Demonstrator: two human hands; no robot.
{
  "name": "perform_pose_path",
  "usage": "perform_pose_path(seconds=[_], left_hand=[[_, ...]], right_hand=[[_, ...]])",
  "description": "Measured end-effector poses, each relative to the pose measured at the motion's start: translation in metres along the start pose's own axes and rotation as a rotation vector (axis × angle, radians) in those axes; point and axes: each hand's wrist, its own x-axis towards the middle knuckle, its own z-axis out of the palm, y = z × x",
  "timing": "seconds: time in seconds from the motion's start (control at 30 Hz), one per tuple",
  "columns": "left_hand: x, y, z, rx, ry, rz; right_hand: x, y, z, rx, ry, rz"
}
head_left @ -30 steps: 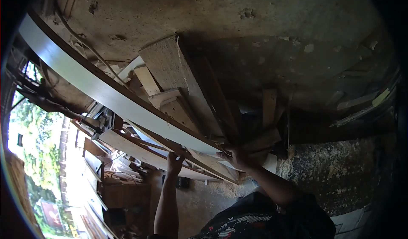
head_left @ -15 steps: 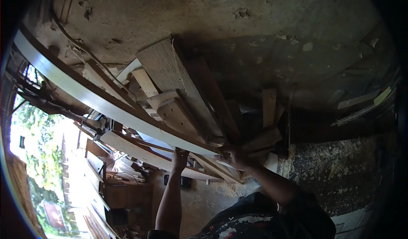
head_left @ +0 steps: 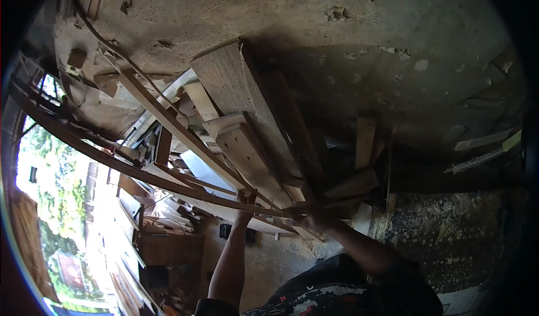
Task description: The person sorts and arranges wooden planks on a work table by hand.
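A long wooden board (head_left: 151, 178) runs from the upper left to the middle of the view, its narrow brown edge facing me; the lens bends it. My left hand (head_left: 245, 205) is closed around it a short way from its near end. At that near end, my right hand (head_left: 315, 217) grips the board, its fingers dark and partly hidden. Behind the board, a thin wooden strip (head_left: 179, 133) slants down toward my left hand. Wide offcuts, among them a rough plank (head_left: 227, 77) and a shorter pale piece (head_left: 244, 150), lean close beyond my hands.
A worn plaster wall (head_left: 348, 29) rises behind the leaning wood. Wood scraps (head_left: 174, 215) are piled at the left, by a bright opening (head_left: 56, 203). Small black objects (head_left: 238, 233) lie on the floor near my left forearm. Sawdust (head_left: 303, 247) covers the ground.
The board has turned: its shiny white face showed before, and now its brown edge does. Its far end has dropped lower at the left. Both hands keep their hold.
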Motion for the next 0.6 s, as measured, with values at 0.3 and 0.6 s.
perform_pose_path(seconds=[0.3, 0.6], left_hand=[[-0.007, 0.026, 0.010, 0.208, 0.047, 0.084], [0.038, 0.081, -0.034, 0.155, -0.148, 0.093]], right_hand=[[0.006, -0.018, -0.014, 0.047, -0.056, 0.137], [0.018, 0.019, -0.051, -0.031, 0.039, 0.450]])
